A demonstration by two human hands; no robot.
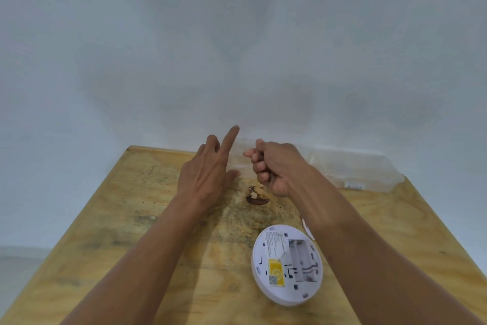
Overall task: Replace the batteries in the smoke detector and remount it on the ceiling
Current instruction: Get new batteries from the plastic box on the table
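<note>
The round white smoke detector (287, 264) lies back side up on the plywood table (131, 232), near the front right. Its battery compartment is open and looks empty, and a yellow label sits on its back. My left hand (208, 174) hovers over the far middle of the table with the index finger stretched out and nothing in it. Just to the right, my right hand (274, 166) is curled into a fist; whether it holds anything is hidden. Both hands are close to a clear plastic bag (350, 169) at the table's far edge. A white piece (307, 227) peeks out beside my right forearm.
A dark brown knot hole (257, 196) marks the table between my hands and the detector. A plain white wall (237, 48) rises straight behind the table. The table's left edge runs diagonally toward the lower left, with the floor (18, 272) beyond it.
</note>
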